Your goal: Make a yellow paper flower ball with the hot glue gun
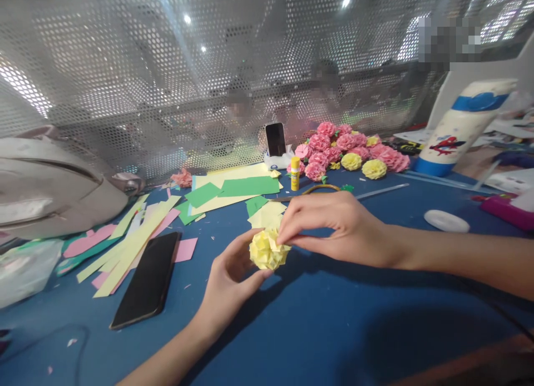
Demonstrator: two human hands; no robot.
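Observation:
A round yellow paper flower (267, 251) with many folded petals is held above the blue table. My left hand (231, 272) cups it from the left and below, fingers behind and thumb at its lower front. From the right, my right hand (329, 224) pinches petals at the flower's upper right edge; its fingers are closed there. Behind the flower lie pale yellow paper pieces (267, 214). The handles of a pair of scissors (321, 189) show past my right hand, and a yellow glue stick (295, 173) stands upright beyond.
Pink and yellow paper flowers (321, 142) are heaped at the back, near a propped phone (275, 139). Green paper (249, 186) and yellow strips (137, 241) lie left, beside a black phone (146, 280). A bag (54, 180) stands far left, a bottle (465, 127) right.

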